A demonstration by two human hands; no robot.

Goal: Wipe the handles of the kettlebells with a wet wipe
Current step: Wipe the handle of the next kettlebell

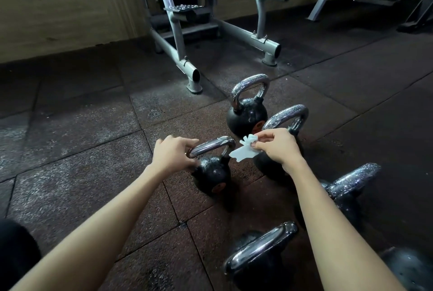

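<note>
I'm looking down at dark rubber floor tiles (77,173), with a grey machine frame (174,39) at the back. Several black kettlebells stand right of centre. The left hand (173,154) grips the small kettlebell (212,175) at the left end of its chrome handle (213,146), fingers curled over the bar. The right hand (276,147) pinches the wet wipe (246,152) between thumb and fingertips, just beside that handle's right end and not yet touching it.

I judge this to be the steadying step. Next I'd wrap the wipe round the bar and run it along.

The right hand covers much of the kettlebell behind it (288,114). The corner kettlebell (412,272) is cut off. I can't tell whether the speckle on the farther handles is moisture or texture.
</note>
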